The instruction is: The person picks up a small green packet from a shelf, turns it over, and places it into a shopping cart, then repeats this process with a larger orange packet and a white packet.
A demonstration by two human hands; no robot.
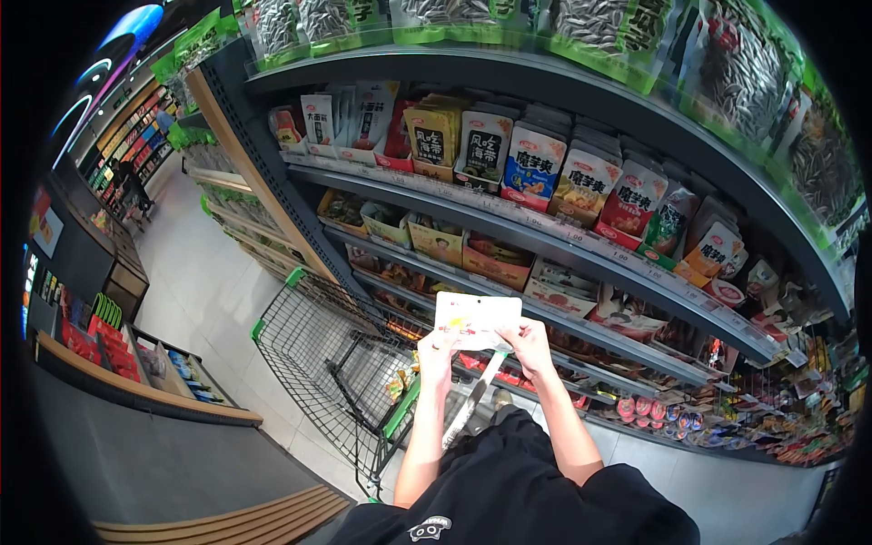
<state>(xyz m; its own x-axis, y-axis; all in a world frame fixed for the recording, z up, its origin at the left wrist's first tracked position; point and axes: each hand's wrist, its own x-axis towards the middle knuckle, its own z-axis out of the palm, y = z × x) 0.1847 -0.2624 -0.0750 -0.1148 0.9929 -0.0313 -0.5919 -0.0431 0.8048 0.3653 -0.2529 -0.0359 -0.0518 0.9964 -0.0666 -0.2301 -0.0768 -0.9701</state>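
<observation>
Both hands pinch a flat white snack packet [476,320] by its lower edge: the left hand [438,350] at the bottom left corner, the right hand [529,343] at the bottom right. Above the grip the packet stands upright. It looks light, thin and somewhat floppy, so edge pinches suffice. Below the grip sits a wire shopping cart [313,359]; beyond, stocked shelves [545,232].

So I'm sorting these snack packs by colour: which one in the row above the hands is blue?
The blue-fronted pack, standing upright between a white pack with black lettering and a yellow and white pack. It is the only blue one in that row.
</observation>
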